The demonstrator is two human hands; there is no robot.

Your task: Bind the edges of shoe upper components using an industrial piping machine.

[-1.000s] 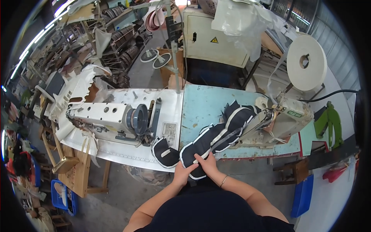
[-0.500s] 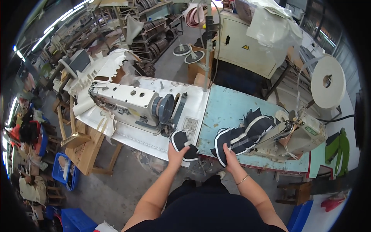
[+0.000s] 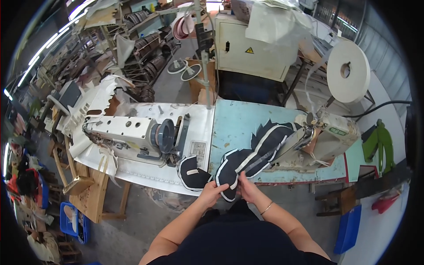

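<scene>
A chain of black shoe-upper pieces with white edging (image 3: 258,152) runs from the tape machine (image 3: 329,139) across the pale blue table (image 3: 232,121) to its front edge. My left hand (image 3: 213,191) and my right hand (image 3: 244,186) both pinch the nearest black piece (image 3: 227,176) at the table's front edge. A separate black piece with white trim (image 3: 191,172) lies just left of my left hand, on the white table next to the sewing machine (image 3: 132,134).
A big roll of white tape (image 3: 349,70) feeds the machine at the right. Behind the table stands a cream metal cabinet (image 3: 251,48). Wooden stands (image 3: 88,194) and a blue crate (image 3: 73,218) sit on the floor at left, a blue bin (image 3: 349,227) at right.
My left hand has left the separate piece by the sewing machine and joined my right hand on the end piece of the chain. My head has turned, so the view shifted.
</scene>
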